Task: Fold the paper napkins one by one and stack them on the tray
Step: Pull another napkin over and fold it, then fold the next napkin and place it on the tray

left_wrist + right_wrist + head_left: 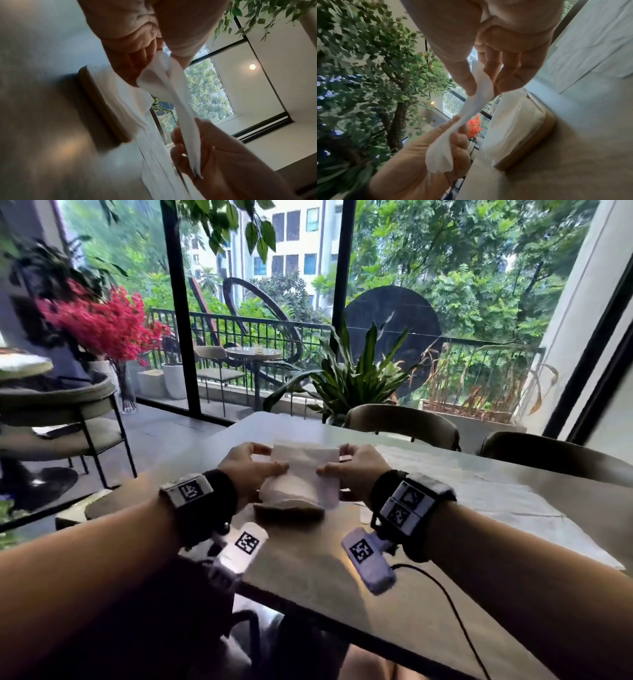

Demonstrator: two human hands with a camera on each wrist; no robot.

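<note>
A white paper napkin [305,462] hangs stretched between both hands, just above the table. My left hand [272,458] pinches its left edge between thumb and fingers. My right hand [334,462] pinches its right edge the same way. In the left wrist view the napkin [173,94] shows doubled over, running from my left hand [163,58] to the right one. The right wrist view shows my right hand [485,85] pinching the napkin [471,108]. Under the napkin a brown tray [287,513] holds a stack of folded napkins [287,491].
The grey table [308,577] carries a pale cloth [479,491] at the right. More flat white paper [154,162] lies beside the tray. Two chairs [400,422] stand at the far side. A black cable [448,601] runs off the near edge.
</note>
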